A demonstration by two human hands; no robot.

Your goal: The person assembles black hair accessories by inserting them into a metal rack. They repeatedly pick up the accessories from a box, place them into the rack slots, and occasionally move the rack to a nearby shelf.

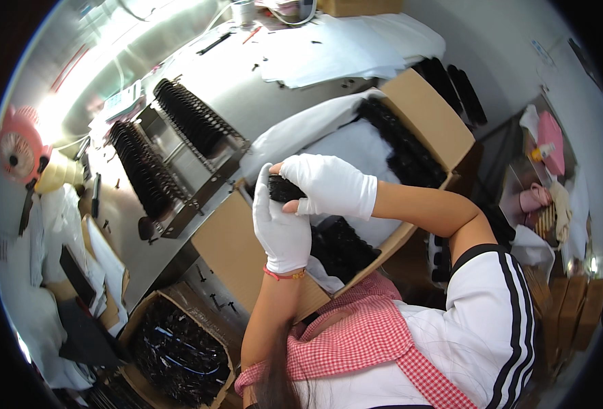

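White gloves cover both my hands, which are over the left end of an open cardboard box (pixel 424 126). Between them is a small stack of black, glossy pieces (pixel 285 190); their exact kind is not clear. My left hand (pixel 279 232) supports it from the left with the fingers pointing up. From the right, my right hand (pixel 332 184) curls over it, thumb and fingertips pressed to its side. Inside the box, rows of similar black pieces (pixel 346 249) lie along the near side and more black pieces (pixel 404 143) along the far right, with white sheeting (pixel 363 146) between.
A metal rack (pixel 179 153) with two rows of upright black pieces stands on the steel table to the left. Nearer is a carton (pixel 179 347) full of dark scraps. A pink fan (pixel 20 146) stands at the far left, and white sheets (pixel 335 51) cover the table's back.
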